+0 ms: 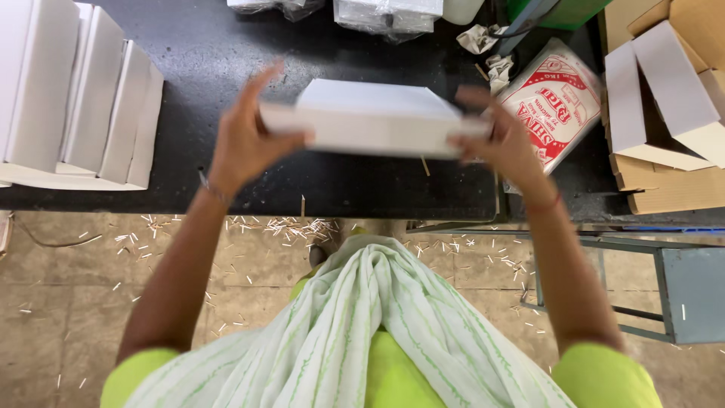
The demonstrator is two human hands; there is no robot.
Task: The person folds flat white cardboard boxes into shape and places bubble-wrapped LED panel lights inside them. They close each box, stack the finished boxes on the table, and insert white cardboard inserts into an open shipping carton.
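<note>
I hold a flat white cardboard box level above the black table, one hand at each end. My left hand grips its left end, thumb on the front face and fingers raised behind. My right hand clasps the right end. The box looks closed and slightly blurred.
Stacked white boxes stand at the table's left. A red and white printed sack lies at right, beside a brown carton of folded white box blanks. Plastic-wrapped packs sit at the far edge. Small sticks litter the floor. A metal stool stands at right.
</note>
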